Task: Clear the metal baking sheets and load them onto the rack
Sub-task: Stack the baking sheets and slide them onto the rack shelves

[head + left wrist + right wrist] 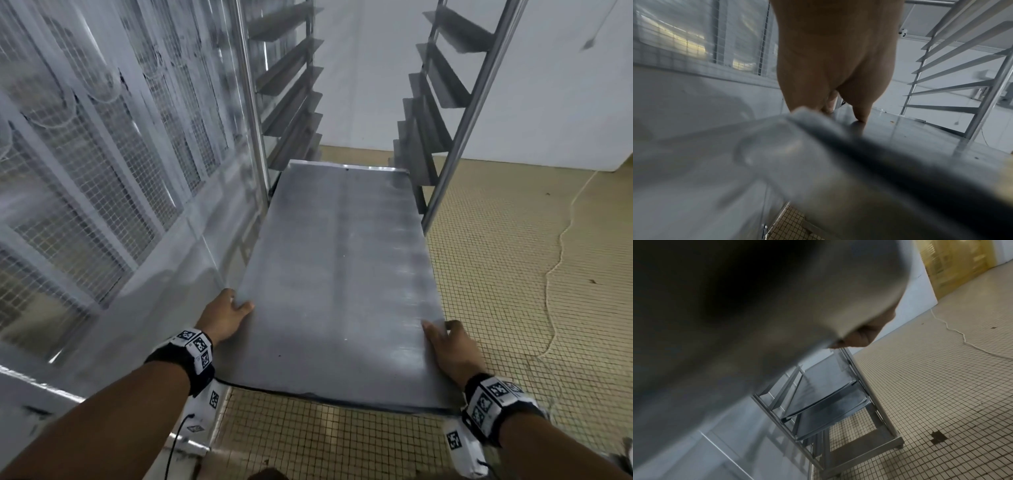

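The sheet (339, 274) is held level, its far end between the uprights of the rack (462, 113) and its near end projecting toward the person over the tiled floor (507, 260).

Head view: the left hand (224, 313) grips the sheet's left long edge near the near corner, thumb on top and the other fingers under the edge. The right hand (450, 346) grips the right long edge near the near corner, thumb on top and the other fingers curled over the rim. The empty angled runners of the rack stand on both sides above the sheet. A mesh-backed window wall (102, 137) runs along the left, and a white cord (561, 240) lies on the floor to the right.

Left wrist view: the left hand (835, 56) is seen from the palm side, its thumb tip pressed on the top face of the sheet (900, 133). The blurred near rim fills the lower frame. The other fingers are hidden.

Right wrist view: the underside of the sheet (725, 321) covers most of the frame, with the tips of the fingers (858, 337) curled under its edge. Only this view shows the lower rack (838, 426), where two more sheets (830, 412) already sit on the bottom runners, one directly above the other.
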### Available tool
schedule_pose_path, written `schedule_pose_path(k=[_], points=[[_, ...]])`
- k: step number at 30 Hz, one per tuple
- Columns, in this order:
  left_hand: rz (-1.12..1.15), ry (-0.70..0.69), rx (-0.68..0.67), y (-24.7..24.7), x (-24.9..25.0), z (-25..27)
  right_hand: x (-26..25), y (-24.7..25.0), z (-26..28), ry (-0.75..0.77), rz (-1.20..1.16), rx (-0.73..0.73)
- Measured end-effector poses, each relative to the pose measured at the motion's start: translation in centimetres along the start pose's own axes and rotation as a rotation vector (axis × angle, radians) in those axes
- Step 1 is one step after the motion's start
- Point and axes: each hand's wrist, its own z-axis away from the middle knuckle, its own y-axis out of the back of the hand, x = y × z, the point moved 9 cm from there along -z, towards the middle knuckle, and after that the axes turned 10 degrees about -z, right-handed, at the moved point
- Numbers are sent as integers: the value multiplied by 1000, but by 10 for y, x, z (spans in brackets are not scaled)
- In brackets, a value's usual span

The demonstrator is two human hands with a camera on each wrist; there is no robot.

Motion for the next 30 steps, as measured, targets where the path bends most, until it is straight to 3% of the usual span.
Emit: schedule_pose_path(k=[6,21,30], points=[[3,-1,44,2,16,-26,-7,-12,-30,-53,-31,2],[61,-80,47,18,64,-152,-72,-30,-126,-155,26,88],[50,-75,32,19,77,-170,-76,-34,-133,-177,72,57]])
